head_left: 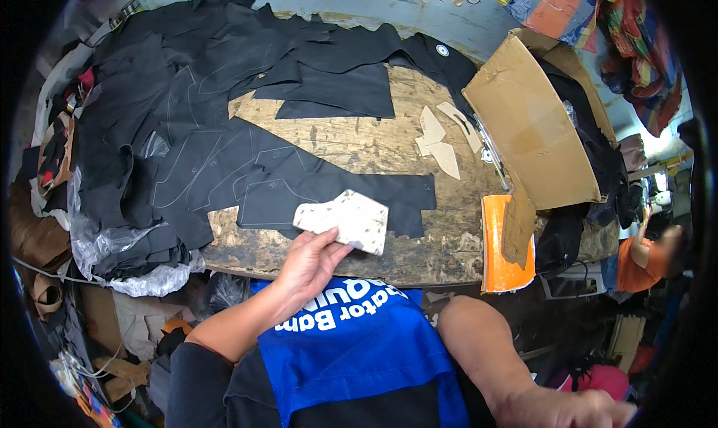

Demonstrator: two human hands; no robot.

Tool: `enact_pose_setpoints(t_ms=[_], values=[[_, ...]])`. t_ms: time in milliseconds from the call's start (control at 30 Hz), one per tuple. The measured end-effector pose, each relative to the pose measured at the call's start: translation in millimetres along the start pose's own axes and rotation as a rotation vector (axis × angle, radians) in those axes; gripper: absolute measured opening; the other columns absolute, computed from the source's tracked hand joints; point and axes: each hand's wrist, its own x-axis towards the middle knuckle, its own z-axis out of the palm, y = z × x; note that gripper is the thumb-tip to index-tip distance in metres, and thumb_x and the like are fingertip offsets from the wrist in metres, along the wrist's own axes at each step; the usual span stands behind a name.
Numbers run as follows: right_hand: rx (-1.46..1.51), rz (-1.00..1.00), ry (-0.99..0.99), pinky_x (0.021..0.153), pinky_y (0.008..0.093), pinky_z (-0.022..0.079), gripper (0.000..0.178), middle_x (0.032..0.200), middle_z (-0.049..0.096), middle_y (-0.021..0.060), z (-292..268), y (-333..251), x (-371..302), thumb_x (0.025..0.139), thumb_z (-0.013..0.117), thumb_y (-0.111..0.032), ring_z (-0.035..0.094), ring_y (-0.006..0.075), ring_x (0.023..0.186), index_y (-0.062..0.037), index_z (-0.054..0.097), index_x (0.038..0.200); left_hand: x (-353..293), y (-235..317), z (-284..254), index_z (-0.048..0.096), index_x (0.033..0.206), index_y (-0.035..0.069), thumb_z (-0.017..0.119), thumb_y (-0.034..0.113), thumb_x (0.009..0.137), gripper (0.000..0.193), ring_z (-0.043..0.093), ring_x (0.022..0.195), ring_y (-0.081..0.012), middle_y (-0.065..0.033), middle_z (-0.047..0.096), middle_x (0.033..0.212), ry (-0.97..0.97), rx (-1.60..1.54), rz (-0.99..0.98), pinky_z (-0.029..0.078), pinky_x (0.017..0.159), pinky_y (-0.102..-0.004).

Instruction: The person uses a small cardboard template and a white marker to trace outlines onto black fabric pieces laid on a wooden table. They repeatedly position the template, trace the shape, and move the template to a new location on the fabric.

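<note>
My left hand (315, 257) is closed on a white, dark-speckled pattern piece (351, 222), with the thumb on top of its near edge. The piece lies over black material (277, 196) that has pale outlines drawn on it, near the table's front edge. Low at the right, away from the table top, is my right hand (561, 409). The bottom of the picture cuts it off and its fingers are smeared, so their state is unclear.
Black sheets and offcuts cover the worn wooden table's (321, 136) left and back. Beige pattern pieces (437, 144) lie at the right, beside a cardboard box (531, 121) and an orange-edged piece (493, 245). A person in orange (649, 260) is at far right.
</note>
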Motion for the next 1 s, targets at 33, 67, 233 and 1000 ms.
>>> enact_pose_setpoints(t_ms=[33, 67, 233, 1000], values=[[-0.035, 0.127, 0.003, 0.08, 0.0285, 0.048, 0.02, 0.096, 0.064, 0.0019, -7, -8, -2, 0.076, 0.064, 0.001, 0.058, 0.0143, 0.083, -0.0047, 0.063, 0.095, 2, -1, 3, 0.045, 0.113, -0.011, 0.054, 0.01, 0.091, 0.032, 0.055, 0.111, -0.0302, -0.0225, 0.054, 0.117, 0.021, 0.082, -0.144, 0.046, 0.097, -0.0403], [-0.067, 0.255, 0.007, 0.08, 0.0278, 0.048, 0.021, 0.097, 0.064, 0.0008, -15, -16, -4, 0.078, 0.064, -0.002, 0.058, 0.0129, 0.08, -0.0052, 0.062, 0.099, 4, -2, 5, 0.045, 0.113, -0.01, 0.056, 0.015, 0.092, 0.035, 0.055, 0.112, -0.0298, -0.0227, 0.055, 0.116, -0.004, 0.145, -0.251, 0.047, 0.097, -0.0395], [-0.502, 0.891, 0.083, 0.071, 0.0385, 0.044, 0.019, 0.081, 0.057, 0.0109, -80, -36, -44, 0.092, 0.043, -0.007, 0.055, 0.0249, 0.077, -0.0047, 0.049, 0.109, -6, -15, 4, 0.051, 0.123, -0.003, 0.064, 0.033, 0.086, 0.052, 0.054, 0.113, -0.0301, -0.0196, 0.053, 0.125, -0.507, 1.218, -0.059, 0.044, 0.093, -0.0494], [-0.581, 1.811, -0.82, 0.07, 0.0287, 0.049, 0.013, 0.083, 0.066, 0.0086, -133, 26, -222, 0.083, 0.066, -0.01, 0.062, 0.0156, 0.077, 0.0012, 0.064, 0.089, 45, -69, 15, 0.045, 0.132, 0.007, 0.043, 0.038, 0.09, 0.052, 0.031, 0.129, -0.0414, -0.0217, 0.04, 0.136, -0.531, 2.287, 0.463, 0.02, 0.095, -0.0704]])
